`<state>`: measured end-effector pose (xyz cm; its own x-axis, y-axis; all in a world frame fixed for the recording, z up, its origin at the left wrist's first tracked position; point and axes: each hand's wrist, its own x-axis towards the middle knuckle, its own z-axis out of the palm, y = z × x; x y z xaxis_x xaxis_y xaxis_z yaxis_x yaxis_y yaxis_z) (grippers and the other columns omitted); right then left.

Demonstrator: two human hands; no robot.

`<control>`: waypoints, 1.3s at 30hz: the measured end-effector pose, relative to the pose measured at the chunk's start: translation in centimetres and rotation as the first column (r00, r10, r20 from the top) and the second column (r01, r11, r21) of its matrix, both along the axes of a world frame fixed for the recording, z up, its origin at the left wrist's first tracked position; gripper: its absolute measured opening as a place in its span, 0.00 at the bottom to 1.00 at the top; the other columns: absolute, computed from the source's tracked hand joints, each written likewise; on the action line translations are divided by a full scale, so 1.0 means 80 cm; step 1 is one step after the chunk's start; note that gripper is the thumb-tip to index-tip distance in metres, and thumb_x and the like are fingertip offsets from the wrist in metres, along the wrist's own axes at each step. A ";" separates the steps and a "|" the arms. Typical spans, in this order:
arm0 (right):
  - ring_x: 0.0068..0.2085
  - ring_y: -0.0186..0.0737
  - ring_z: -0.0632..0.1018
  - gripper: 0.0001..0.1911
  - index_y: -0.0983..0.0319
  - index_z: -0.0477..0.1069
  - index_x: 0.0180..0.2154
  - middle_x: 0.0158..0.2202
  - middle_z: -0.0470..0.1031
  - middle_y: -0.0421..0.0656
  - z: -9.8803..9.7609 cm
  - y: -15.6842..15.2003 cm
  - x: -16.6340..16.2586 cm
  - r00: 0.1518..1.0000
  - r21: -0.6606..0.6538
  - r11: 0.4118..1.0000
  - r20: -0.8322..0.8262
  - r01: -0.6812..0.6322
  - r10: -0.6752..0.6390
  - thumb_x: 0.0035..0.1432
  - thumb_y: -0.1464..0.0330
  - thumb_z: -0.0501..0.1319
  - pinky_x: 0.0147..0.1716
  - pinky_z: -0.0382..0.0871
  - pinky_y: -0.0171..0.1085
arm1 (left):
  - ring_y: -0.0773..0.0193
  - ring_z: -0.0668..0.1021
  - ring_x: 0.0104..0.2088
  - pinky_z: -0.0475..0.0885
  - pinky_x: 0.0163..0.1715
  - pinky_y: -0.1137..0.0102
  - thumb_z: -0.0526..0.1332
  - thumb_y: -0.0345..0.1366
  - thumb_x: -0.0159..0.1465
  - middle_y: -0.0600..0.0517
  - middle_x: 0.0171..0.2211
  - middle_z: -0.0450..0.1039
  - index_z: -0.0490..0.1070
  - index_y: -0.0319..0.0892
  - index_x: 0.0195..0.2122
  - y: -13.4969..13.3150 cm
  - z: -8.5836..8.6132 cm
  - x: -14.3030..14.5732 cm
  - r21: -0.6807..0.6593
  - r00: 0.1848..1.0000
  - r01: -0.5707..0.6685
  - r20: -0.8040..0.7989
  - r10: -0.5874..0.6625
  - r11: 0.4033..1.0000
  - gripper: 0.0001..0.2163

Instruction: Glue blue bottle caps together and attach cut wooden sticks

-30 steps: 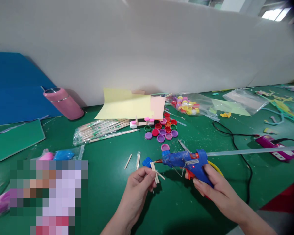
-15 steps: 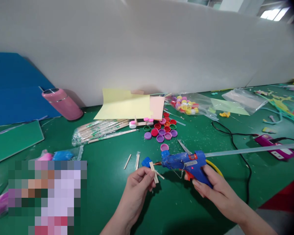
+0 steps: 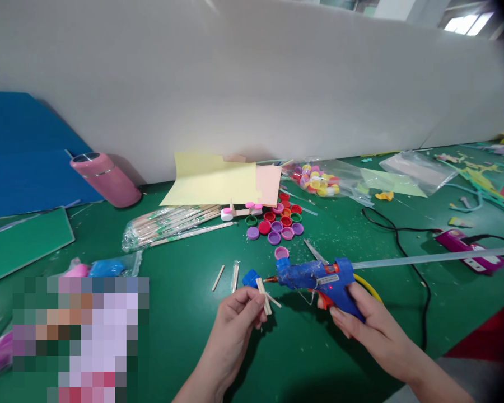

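My left hand (image 3: 241,316) pinches a small bundle of short wooden sticks (image 3: 264,295), one of them crossing at an angle. A blue bottle cap (image 3: 250,277) shows just behind the sticks; whether it is joined to them I cannot tell. My right hand (image 3: 367,322) is wrapped round the handle of a blue hot glue gun (image 3: 315,277), fingers at its orange trigger. The gun's copper nozzle points left and meets or nearly meets the top of the sticks. A long clear glue stick (image 3: 420,258) juts from its back.
Several coloured bottle caps (image 3: 274,238) lie beyond the gun, near scissors (image 3: 315,251). Bagged wooden sticks (image 3: 172,224), yellow paper (image 3: 212,179) and a pink flask (image 3: 107,179) stand or lie farther back. A black cable (image 3: 403,263) runs to a purple power strip (image 3: 466,252) at right.
Both hands, the sticks and the glue gun keep nearly the same place. The view has shifted very slightly.
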<state>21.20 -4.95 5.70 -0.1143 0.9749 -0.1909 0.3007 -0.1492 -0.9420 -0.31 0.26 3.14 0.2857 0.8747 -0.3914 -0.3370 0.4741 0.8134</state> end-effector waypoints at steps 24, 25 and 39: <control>0.26 0.33 0.65 0.14 0.59 0.60 0.46 0.31 0.68 0.42 -0.001 -0.004 0.001 1.000 -0.005 1.000 -0.010 0.005 -0.005 0.58 0.64 0.52 0.25 0.65 0.31 | 0.72 0.64 0.20 0.57 0.21 0.76 0.63 0.36 0.52 0.55 0.17 0.65 0.70 0.38 0.21 0.000 0.000 -0.001 -0.005 1.000 0.005 0.013 -0.005 1.000 0.08; 0.26 0.33 0.66 0.13 0.59 0.61 0.46 0.30 0.68 0.41 0.000 -0.004 0.001 1.000 -0.003 1.000 0.000 0.000 0.000 0.58 0.64 0.53 0.25 0.65 0.31 | 0.73 0.64 0.20 0.57 0.21 0.76 0.63 0.36 0.53 0.55 0.17 0.65 0.70 0.38 0.21 0.000 0.000 -0.001 -0.002 1.000 0.006 0.012 -0.006 1.000 0.08; 0.27 0.35 0.67 0.13 0.59 0.62 0.45 0.29 0.67 0.42 -0.002 -0.007 0.001 0.999 0.010 1.000 0.039 -0.027 0.027 0.59 0.63 0.52 0.25 0.65 0.33 | 0.72 0.63 0.20 0.58 0.21 0.76 0.63 0.35 0.53 0.55 0.17 0.65 0.69 0.38 0.21 0.001 0.002 -0.002 0.008 1.000 -0.004 0.016 0.004 1.000 0.08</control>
<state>21.31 -5.48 5.56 -0.1333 0.9736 -0.1851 0.3410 -0.1303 -0.9310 -0.44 0.35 3.26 0.2884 0.8789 -0.3799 -0.3523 0.4663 0.8114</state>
